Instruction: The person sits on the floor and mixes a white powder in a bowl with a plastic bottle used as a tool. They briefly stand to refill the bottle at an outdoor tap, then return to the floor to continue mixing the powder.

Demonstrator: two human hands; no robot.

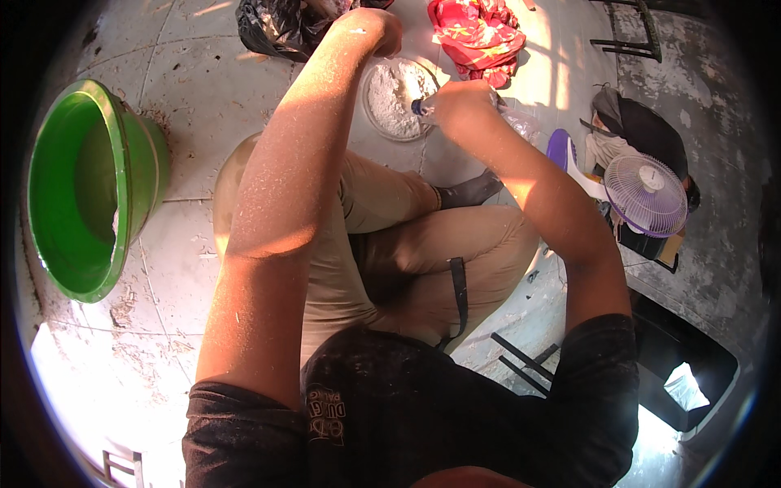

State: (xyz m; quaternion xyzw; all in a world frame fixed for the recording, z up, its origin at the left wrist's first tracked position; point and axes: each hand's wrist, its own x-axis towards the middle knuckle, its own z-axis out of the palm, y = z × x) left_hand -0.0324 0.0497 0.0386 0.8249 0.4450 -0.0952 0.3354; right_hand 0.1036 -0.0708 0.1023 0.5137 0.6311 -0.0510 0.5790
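In front of me on the floor is a round, clear-rimmed bowl (pixel 369 114) of white powder (pixel 400 91). My right hand (pixel 465 104) is closed around a clear plastic bottle (pixel 517 122), tipped on its side. Its dark blue neck end (pixel 418 106) points over the powder. Beyond the bowl, my left hand (pixel 376 31) bends downward beside a black plastic bag (pixel 275 28). The fingers of that hand are hidden behind its back, so what they hold, if anything, does not show. White specks dust my left forearm.
A large green tub (pixel 122 187) stands at the left. Red patterned cloth (pixel 480 41) lies past the bowl. At the right are a purple and white fan (pixel 647 191), a dark bag (pixel 651 130) and a black metal stand (pixel 626 41). My crossed legs fill the middle.
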